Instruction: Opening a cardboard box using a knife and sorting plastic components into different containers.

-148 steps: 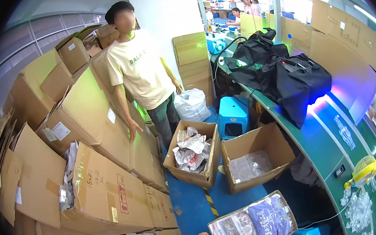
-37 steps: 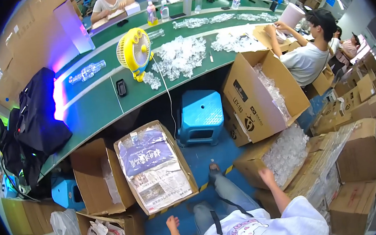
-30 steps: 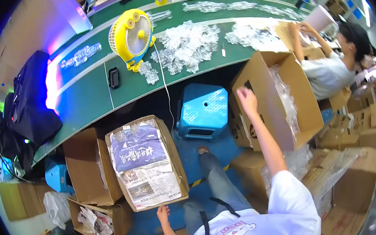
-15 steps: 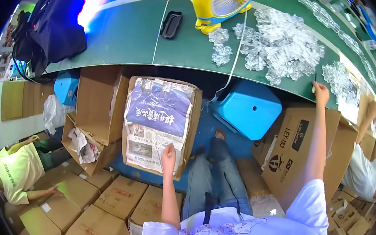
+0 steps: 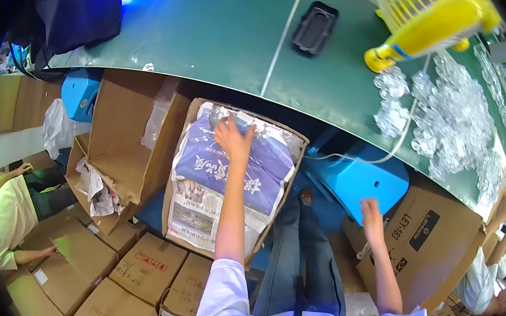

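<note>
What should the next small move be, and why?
Perhaps bring the right hand over to the carton: the left hand is spread over its purple sheet, toward the far end, while the right hand is off to the side, by the blue stool.

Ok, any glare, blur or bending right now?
All head view: blue-white glare at the top edge, beside the black fabric; the long green worktable bows; the yellow plastic fan looks slightly smeared; the bare left hand reads clearly over the purple printed sheet.
</note>
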A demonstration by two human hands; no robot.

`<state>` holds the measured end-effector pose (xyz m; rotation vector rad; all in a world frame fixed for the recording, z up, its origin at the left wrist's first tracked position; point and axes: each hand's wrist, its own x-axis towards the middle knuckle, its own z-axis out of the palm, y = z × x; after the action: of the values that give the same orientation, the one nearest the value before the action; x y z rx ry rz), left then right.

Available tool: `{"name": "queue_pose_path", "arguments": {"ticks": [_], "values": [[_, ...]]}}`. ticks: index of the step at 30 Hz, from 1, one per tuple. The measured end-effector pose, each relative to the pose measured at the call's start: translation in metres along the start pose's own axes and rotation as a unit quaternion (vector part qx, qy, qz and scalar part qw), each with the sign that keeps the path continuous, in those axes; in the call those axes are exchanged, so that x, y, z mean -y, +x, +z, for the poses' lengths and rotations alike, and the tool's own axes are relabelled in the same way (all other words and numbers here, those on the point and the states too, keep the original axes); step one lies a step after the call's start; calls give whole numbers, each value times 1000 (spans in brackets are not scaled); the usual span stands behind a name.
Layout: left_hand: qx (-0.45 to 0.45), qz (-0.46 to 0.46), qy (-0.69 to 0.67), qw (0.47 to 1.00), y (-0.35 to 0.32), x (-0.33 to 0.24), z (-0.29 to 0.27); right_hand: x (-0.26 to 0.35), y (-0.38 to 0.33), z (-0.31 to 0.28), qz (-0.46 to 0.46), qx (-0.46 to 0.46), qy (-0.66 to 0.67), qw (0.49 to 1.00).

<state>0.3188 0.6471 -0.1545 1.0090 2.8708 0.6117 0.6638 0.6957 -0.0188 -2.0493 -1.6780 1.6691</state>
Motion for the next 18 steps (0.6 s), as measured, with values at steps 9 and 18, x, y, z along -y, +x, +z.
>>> {"name": "queue_pose_path", "arguments": {"ticks": [9,18], "values": [[104,-59,-160,980,11,28,5,158,151,177,-359,121,-321,868],[83,-59,-189,977,3,37,-10,179,192,234,-545,190,-309,756]]}}
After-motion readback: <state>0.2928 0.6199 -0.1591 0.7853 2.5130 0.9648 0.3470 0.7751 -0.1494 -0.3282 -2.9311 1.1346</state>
